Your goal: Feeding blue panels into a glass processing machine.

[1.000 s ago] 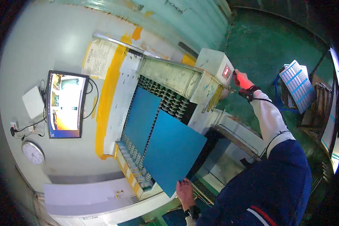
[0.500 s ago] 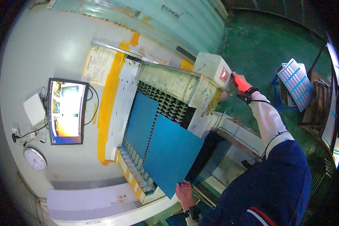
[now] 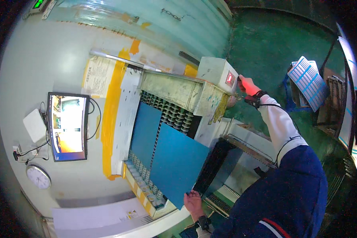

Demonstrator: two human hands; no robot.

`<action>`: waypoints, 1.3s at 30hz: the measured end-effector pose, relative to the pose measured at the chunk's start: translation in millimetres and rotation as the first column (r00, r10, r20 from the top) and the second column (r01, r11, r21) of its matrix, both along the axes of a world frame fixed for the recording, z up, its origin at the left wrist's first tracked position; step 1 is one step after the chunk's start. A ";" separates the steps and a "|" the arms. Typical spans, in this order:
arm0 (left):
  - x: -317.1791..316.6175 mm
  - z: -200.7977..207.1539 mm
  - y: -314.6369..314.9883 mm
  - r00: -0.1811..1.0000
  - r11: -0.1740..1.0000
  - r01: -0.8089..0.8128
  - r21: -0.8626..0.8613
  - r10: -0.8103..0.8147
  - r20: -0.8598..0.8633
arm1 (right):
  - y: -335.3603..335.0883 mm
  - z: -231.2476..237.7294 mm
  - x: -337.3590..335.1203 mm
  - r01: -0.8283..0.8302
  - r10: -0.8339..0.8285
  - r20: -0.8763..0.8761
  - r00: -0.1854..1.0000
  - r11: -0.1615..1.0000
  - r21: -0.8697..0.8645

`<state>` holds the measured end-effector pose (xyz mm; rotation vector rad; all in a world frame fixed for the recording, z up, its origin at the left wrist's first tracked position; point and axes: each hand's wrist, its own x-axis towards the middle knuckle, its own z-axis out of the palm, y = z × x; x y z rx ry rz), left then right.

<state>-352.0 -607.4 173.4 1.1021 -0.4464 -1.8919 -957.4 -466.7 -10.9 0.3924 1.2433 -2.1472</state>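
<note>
A large flat blue panel (image 3: 178,162) lies tilted on the roller bed of a conveyor machine. My left hand (image 3: 193,204) grips its near edge close to the corner, fingers curled at the rim. Beyond it, a second blue panel (image 3: 145,129) rests on the rollers (image 3: 174,113). Out to the right, my right hand (image 3: 248,86) reaches the side of a pale control box (image 3: 214,75) with a lit red display (image 3: 229,78). Its fingers are closed at a small dark knob (image 3: 238,79) there, and red light falls on them. Both wrists wear dark straps.
A monitor (image 3: 68,127) and a round clock (image 3: 38,177) hang on the left wall. Yellow gloves (image 3: 220,109) hang below the control box. An open rack (image 3: 242,158) stands right of the panel. Striped white-and-blue panels (image 3: 308,84) lean at the far right.
My view has turned slightly, so the scene sits a little differently in it. Both hands keep their places, the left at the panel edge and the right at the control box.
</note>
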 end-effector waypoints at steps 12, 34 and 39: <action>7.6 -4.6 -4.0 0.985 0.992 0.108 -0.065 -0.116 -0.127 | -1.3 14.7 6.3 0.005 -0.006 0.014 1.000 0.997 0.072; 9.0 -7.0 -13.7 0.991 0.986 0.113 -0.121 -0.120 -0.054 | -2.9 6.9 1.6 0.040 -0.042 0.028 0.999 0.998 0.049; 4.6 -5.0 -18.0 0.991 0.988 0.116 -0.101 -0.122 -0.055 | -0.9 7.8 -0.3 0.052 -0.053 0.025 0.998 0.996 0.071</action>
